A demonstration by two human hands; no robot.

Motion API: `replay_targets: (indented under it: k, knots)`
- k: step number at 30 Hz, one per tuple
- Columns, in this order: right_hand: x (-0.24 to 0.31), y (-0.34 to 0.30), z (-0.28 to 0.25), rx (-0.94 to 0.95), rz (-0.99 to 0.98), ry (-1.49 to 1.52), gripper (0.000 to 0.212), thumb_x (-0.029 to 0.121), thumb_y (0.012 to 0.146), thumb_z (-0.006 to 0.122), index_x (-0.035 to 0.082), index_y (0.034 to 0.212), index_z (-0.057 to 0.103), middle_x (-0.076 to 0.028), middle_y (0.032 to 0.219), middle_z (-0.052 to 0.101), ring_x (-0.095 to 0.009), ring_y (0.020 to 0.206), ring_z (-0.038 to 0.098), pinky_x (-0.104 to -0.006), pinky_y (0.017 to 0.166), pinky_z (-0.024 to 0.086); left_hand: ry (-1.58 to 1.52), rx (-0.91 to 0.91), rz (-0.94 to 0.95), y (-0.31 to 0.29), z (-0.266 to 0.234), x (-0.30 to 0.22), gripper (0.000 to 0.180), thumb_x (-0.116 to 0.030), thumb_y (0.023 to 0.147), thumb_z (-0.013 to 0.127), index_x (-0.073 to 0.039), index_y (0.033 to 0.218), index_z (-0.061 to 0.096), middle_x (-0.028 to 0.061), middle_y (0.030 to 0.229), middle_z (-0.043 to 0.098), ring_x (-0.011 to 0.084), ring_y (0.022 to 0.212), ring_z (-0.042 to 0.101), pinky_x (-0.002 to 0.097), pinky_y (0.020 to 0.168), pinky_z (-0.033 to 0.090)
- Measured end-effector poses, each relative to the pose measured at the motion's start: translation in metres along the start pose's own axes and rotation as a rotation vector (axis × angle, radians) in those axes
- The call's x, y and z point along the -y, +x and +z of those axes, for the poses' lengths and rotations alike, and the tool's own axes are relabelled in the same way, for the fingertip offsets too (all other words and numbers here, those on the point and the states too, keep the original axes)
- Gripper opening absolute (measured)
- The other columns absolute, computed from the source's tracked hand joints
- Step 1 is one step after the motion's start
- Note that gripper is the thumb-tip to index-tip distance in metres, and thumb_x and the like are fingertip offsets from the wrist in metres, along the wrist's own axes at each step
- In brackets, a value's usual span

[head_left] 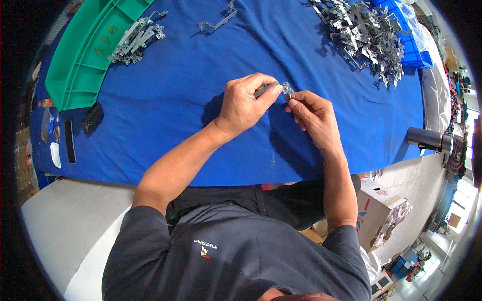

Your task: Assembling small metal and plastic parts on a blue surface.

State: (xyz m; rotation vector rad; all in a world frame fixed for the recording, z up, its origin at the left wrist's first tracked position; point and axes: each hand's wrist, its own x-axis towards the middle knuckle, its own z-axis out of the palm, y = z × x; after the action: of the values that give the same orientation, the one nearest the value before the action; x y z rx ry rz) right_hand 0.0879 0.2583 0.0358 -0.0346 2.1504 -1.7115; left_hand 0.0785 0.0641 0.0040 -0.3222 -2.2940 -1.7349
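Observation:
A small grey metal bracket [287, 88] with holes in its end is held above the middle of the blue cloth. My left hand [248, 102] pinches its length between thumb and fingers, and much of the piece is hidden behind them. At the bracket's holed end, my right hand [315, 119] is closed with thumb and forefinger on the metal. Whether a smaller part sits between those right fingertips is too small to tell.
A heap of metal brackets [364, 40] lies at far right by a blue crate [419, 57]. Finished-looking strips [138, 40] lie beside a green tray [83, 75] at far left. One loose bracket [218, 20] lies far centre. A dark cylinder [429, 140] rests at the right edge.

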Motion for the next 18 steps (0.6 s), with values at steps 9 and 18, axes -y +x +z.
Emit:
replay_targets:
  k: [9, 18]
  knots:
    - [-0.0086, 0.0013, -0.0024, -0.03, -0.054, -0.109, 0.015, 0.015, 0.097, 0.061, 0.001, 0.102, 0.067, -0.001, 0.077, 0.065, -0.006, 0.066, 0.054, -0.0234, 0.057, 0.044, 0.058, 0.077, -0.037, -0.0001, -0.0011, -0.0036, 0.011, -0.012, 0.088, 0.073, -0.002, 0.087, 0.07, -0.0037, 0.056, 0.053, 0.0011, 0.053, 0.043, 0.0244, 0.046, 0.034]
    - [-0.0093, 0.0004, -0.0002, -0.06, -0.059, -0.096, 0.016, 0.015, 0.098, 0.061, 0.0, 0.102, 0.067, -0.001, 0.076, 0.065, -0.006, 0.059, 0.054, -0.0236, 0.052, 0.044, 0.038, 0.089, -0.059, 0.0017, -0.0014, -0.0018, 0.012, -0.013, 0.089, 0.072, -0.002, 0.084, 0.068, -0.0013, 0.055, 0.055, 0.0016, 0.052, 0.044, 0.0253, 0.046, 0.035]
